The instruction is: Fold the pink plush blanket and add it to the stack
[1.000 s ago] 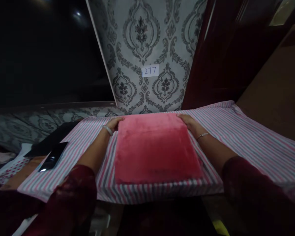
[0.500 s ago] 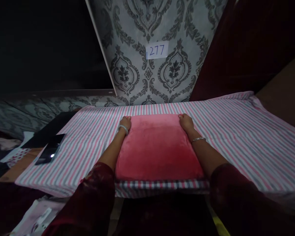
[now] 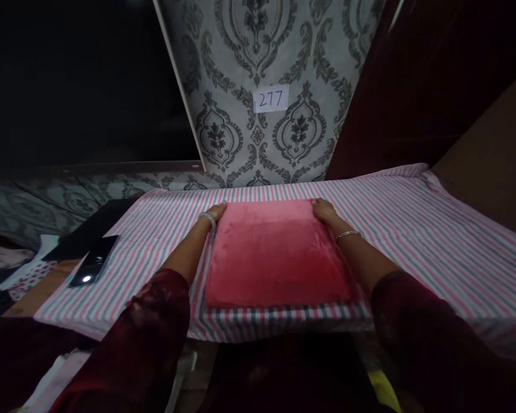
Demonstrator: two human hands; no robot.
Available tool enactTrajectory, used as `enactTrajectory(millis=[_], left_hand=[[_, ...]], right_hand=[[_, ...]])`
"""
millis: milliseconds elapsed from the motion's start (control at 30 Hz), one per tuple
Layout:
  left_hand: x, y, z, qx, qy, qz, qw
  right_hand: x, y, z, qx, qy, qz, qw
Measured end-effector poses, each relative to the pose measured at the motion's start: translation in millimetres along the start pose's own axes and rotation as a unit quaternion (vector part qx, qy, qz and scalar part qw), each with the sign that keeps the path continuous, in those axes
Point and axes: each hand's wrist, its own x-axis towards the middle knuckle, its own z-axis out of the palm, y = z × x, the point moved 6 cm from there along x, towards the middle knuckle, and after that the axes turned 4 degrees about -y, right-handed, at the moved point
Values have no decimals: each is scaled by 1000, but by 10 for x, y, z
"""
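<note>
**Both hands at the far corners of a folded pink cloth**

Folded pink cloth (image 3: 277, 252) lies flat on the striped sheet (image 3: 434, 241), near the sheet's front edge and about midway along it. The cloth is square-cornered and plush-looking, its near edge just short of the sheet's front drop.

Left hand (image 3: 215, 213) sits at the cloth's far left corner, fingers together and laid along the edge, touching it. Whether any fingers tuck under the cloth, cannot tell. Bangle (image 3: 207, 218) on that wrist.

Right hand (image 3: 323, 211) sits at the cloth's far right corner, fingers closed up against the edge, palm down. Thin bracelet (image 3: 348, 234) on that wrist. Both forearms run along the cloth's side edges.

No containers in view.

Edges and room: to the right of the cloth, a wide stretch of bare striped sheet. To its left, a narrower strip of sheet, then a dark phone (image 3: 92, 268) at the sheet's left edge. Beyond the cloth, a band of sheet, then patterned wall with a paper label (image 3: 270, 98) reading 277.
</note>
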Motion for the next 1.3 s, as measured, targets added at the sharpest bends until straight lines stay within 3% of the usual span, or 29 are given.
enactTrajectory(millis=[67,133,167,233,267,333,467,633,767,900,1167,1233,1300], left_hand=[[-113,182,-89,10,16,18,1000],[-341,502,-51,28,26,122,992],[-512,689,32,44,20,204,978],[-941,996,340,93,-38,374,922],[-1128,1049,513,130,-62,406,902],[-1369,1009,800,208,-71,391,894],[-1516,781,1107,284,-76,340,893],[-1483,718,1121,288,-70,346,890],[-1483,714,1109,285,-59,353,889],[-1476,679,1121,281,-55,355,890],[-1459,687,1087,221,-78,352,906],[-1459,685,1013,182,-60,357,914],[-1479,692,866,137,-18,369,919]], right_hand=[[-87,-199,-75,-7,12,-52,999],[-234,-467,-48,-8,15,-136,991],[-330,-615,15,-8,5,-196,980],[-547,-862,215,-14,-40,-327,944],[-645,-933,326,-21,-67,-380,922],[-759,-960,522,-42,-114,-440,890],[-629,-828,679,-85,-150,-451,876],[-215,-734,673,-99,-179,-436,876],[78,-652,687,-123,-194,-360,904],[197,-611,650,-145,-149,-294,933],[79,-739,357,-155,-84,-243,954],[-110,-876,298,-152,-70,-273,947],[-448,-1050,318,-130,-66,-346,927]])
